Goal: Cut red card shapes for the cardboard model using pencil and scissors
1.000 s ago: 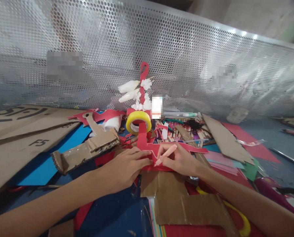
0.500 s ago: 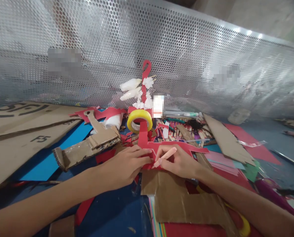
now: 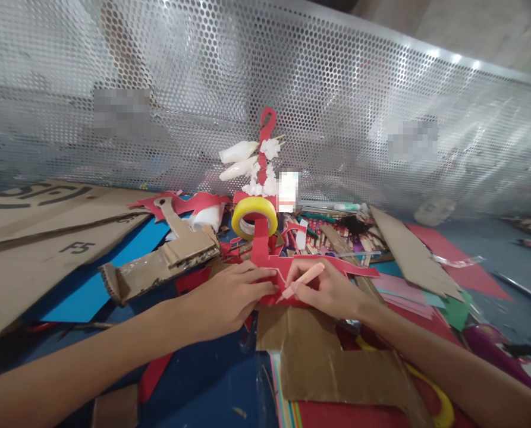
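Observation:
A red paper cut-out (image 3: 312, 262) lies in front of me over brown cardboard. My left hand (image 3: 241, 291) rests palm down on its left part, the fingers stretched towards the middle. Between the thumb and fingers of my right hand (image 3: 325, 291) is a slim pale pink pen (image 3: 305, 280). Its tip points down and left at the red paper, close to my left fingertips; whether it touches cannot be made out. Just beyond my hands, a yellow roll of tape (image 3: 274, 220) stands on edge around a red paper strip (image 3: 260, 241).
Behind rises a perforated metal panel (image 3: 336, 89). A red hooked piece with white tufts (image 3: 265, 151) stands before it. Large cardboard (image 3: 37, 255) and blue sheets (image 3: 113, 267) lie left. Shaped cardboard (image 3: 319, 368) is nearest me; scraps, scissors (image 3: 439, 395) and a purple object (image 3: 483, 351) lie right.
The view has shifted slightly, so everything sits a little further right. Both hands keep nearly the same pose, and the pen remains in my right hand.

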Tool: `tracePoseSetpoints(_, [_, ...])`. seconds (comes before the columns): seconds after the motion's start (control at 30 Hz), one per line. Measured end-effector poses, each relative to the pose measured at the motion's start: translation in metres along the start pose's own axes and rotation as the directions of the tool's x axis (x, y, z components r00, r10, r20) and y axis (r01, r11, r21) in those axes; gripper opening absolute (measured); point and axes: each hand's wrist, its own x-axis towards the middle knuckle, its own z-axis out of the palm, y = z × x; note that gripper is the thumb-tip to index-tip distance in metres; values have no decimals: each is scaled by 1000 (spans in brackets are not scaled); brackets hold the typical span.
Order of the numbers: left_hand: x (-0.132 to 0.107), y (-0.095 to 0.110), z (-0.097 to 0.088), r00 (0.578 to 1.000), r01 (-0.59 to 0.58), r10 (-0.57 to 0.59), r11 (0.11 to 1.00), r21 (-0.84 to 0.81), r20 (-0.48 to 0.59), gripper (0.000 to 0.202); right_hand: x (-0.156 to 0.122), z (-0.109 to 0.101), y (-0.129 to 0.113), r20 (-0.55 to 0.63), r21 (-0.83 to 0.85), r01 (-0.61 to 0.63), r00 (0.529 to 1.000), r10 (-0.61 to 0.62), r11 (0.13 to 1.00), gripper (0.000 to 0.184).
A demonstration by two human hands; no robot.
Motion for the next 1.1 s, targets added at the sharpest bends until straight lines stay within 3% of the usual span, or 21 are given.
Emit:
tracePoseSetpoints(0.2, [-1, 1, 0, 1000, 2, -2, 1000, -1, 3, 38, 0, 2, 0, 24, 26, 52, 998, -52, 998, 16])
tracePoseSetpoints(0.4, [-2, 0, -1, 1000, 8, -8, 1000, 3, 10, 41, 1, -12, 0, -114, 19, 75, 991, -72, 997, 9])
tracePoseSetpoints(0.57, [0, 0, -2, 1000, 2, -2, 1000, -11, 16, 42, -1, -19, 1, -219, -14, 92, 971, -93, 996, 22])
tracePoseSetpoints(0.67, [0, 0, -4, 999, 7, -7, 1000, -10, 32, 42, -1, -16, 1, -154, -173, 145, 973, -173, 974, 24])
tracePoseSetpoints(0.77, [0, 2, -4, 997, 42, -42, 999, -3, 57, 42, -1, -11, 4, -17, -317, 238, 966, -257, 918, 34])
tracePoseSetpoints(0.87, [-1, 3, -4, 993, 93, -93, 996, -1, 75, 43, 0, -5, 6, 83, -403, 262, 965, -250, 877, 45])
tracePoseSetpoints(1.1, [0, 8, -8, 991, 114, -114, 993, 1, 73, 39, 3, 0, -2, 144, -449, 277, 961, -237, 849, 30])
